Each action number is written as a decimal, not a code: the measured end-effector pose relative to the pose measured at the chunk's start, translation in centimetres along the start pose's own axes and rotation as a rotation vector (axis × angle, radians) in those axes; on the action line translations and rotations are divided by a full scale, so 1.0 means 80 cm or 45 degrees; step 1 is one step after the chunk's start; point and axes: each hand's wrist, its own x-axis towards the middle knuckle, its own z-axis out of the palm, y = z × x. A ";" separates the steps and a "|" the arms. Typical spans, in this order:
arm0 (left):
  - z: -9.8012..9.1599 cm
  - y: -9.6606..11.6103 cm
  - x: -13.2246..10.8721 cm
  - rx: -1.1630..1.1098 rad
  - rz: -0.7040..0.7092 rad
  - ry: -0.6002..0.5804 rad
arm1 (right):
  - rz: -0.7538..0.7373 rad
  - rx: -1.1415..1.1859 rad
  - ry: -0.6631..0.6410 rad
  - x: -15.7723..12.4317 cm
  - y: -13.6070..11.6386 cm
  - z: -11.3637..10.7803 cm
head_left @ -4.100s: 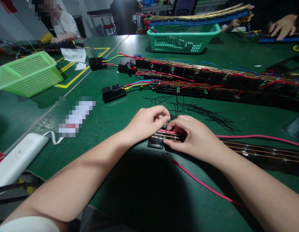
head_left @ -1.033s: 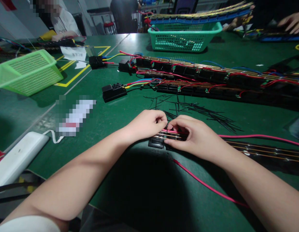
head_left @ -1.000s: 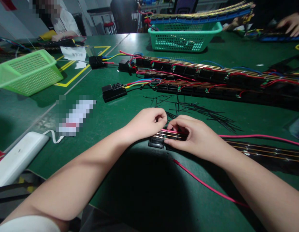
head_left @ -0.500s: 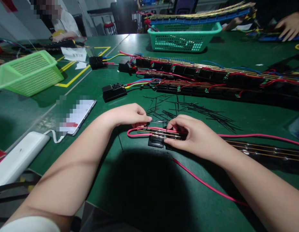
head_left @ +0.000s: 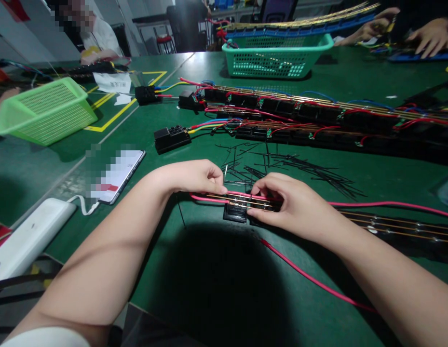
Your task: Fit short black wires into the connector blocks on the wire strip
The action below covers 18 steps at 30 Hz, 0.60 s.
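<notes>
A green table [head_left: 354, 74] fills most of the view. Across its far middle and right run dark wired strips [head_left: 303, 106], lying side by side with red and blue wires along them. The near strip [head_left: 397, 236], black with thin copper-coloured rods along its top, extends from the middle to the right edge. A blue strip [head_left: 299, 32] sits across a teal basket [head_left: 267, 62] at the far side, and a light green basket [head_left: 50, 111] stands tilted at far left. At near left lies a white power strip [head_left: 32, 236].

The right hand [head_left: 292, 200] spans the near strip close to its left end, thumb on the near edge and fingertips at the far edge, so its grip is narrow and holding. The left hand [head_left: 198, 176] is just left of it, thumb and finger drawn together beside the red cable [head_left: 205, 199]; a pale sliver rises at the fingertips, probably part of a tie, though I cannot tell what is pinched. That cable doubles back in a loop past the strip's left end.

A partly blurred phone [head_left: 124, 168] lies to the left, and a black connector [head_left: 173, 140] beyond the left hand. Smallest are the loose black ties [head_left: 318, 173], scattered just beyond both hands, with one thin tie [head_left: 181, 212] alone, nearer and to the left.
</notes>
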 end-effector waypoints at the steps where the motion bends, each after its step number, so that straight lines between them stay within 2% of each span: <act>1: 0.000 0.002 -0.001 0.022 -0.004 0.016 | -0.005 -0.001 0.002 0.000 0.000 0.000; 6: 0.003 0.004 0.000 -0.001 -0.022 0.023 | -0.027 -0.010 0.013 0.000 0.000 0.000; 12: 0.006 0.003 0.004 -0.308 -0.107 -0.137 | -0.021 -0.022 -0.003 0.002 0.000 -0.002; 18: 0.004 0.003 0.004 -0.304 -0.125 -0.091 | -0.040 -0.021 -0.018 0.001 -0.002 -0.002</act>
